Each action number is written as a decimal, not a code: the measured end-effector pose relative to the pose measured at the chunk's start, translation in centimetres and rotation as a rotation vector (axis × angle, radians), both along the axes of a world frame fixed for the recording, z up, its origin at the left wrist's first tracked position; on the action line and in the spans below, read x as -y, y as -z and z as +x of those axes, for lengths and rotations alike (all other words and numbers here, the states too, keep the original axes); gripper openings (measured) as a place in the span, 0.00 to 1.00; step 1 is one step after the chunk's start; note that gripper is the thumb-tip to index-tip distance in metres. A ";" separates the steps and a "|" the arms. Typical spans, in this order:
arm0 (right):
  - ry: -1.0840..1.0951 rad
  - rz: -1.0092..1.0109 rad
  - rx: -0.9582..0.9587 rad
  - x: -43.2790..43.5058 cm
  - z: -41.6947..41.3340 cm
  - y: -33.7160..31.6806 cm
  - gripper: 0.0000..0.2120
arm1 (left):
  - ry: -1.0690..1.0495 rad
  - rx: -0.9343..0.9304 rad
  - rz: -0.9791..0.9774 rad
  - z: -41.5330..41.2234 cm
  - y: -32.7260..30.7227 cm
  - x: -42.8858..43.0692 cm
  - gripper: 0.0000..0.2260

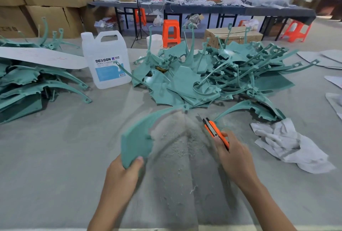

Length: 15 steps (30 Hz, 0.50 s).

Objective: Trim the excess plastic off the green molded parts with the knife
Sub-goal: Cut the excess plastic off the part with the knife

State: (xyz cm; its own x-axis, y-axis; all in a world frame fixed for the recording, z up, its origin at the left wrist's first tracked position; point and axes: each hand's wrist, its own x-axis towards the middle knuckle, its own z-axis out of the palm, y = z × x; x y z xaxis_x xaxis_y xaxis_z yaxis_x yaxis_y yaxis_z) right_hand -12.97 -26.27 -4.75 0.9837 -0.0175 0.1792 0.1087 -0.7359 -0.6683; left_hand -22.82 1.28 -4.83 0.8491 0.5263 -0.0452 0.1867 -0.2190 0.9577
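My left hand (123,172) grips the flat near end of a green molded part (137,136), thumb on top. Its curved arm sweeps away toward a small tab near the table's middle. My right hand (234,154) holds an orange utility knife (215,130), blade pointing away and to the left, apart from the held part. A large heap of green parts (212,71) lies beyond. One more green part (251,108) lies just right of the knife tip.
A stack of green parts (27,86) sits at the left under a white sheet (40,57). A white DEXCON jug (107,60) stands between the piles. A white rag (288,143) lies at the right. Pale shavings (177,138) cover the cloth between my hands.
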 end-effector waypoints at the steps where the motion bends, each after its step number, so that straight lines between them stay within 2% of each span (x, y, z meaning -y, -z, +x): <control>1: -0.022 0.033 0.000 -0.1 -0.4 -0.1 0.07 | -0.043 0.003 -0.148 -0.2 -0.3 -0.1 0.04; 3: -0.067 0.083 0.005 -0.5 -1.2 -0.3 0.05 | -0.102 0.023 -0.441 -0.6 -1.1 -0.1 0.11; 5: -0.115 0.094 0.018 -1.0 -1.9 -0.6 0.06 | -0.122 0.003 -0.503 -0.9 -1.6 -0.4 0.24; 6: -0.138 0.093 0.023 -1.2 -2.2 -0.7 0.06 | -0.114 -0.029 -0.435 -1.3 -1.6 -0.6 0.29; 7: -0.155 0.090 0.026 -1.3 -2.4 -0.8 0.07 | -0.088 -0.083 -0.283 -1.6 -1.5 -0.9 0.33; 9: -0.188 0.087 0.024 -1.7 -2.8 -0.9 0.08 | 0.012 -0.217 0.199 -2.2 -1.1 -1.6 0.33; 10: -0.206 0.084 0.022 -1.8 -2.9 -1.0 0.09 | 0.062 -0.240 0.436 -2.4 -1.1 -1.8 0.32; 11: -0.227 0.074 0.024 -1.9 -3.1 -1.1 0.10 | 0.116 -0.231 0.593 -2.4 -1.1 -1.9 0.31; 15: -0.301 -0.003 0.032 -2.5 -3.8 -1.5 0.08 | 0.358 -0.304 0.793 -0.3 -1.0 -1.3 0.45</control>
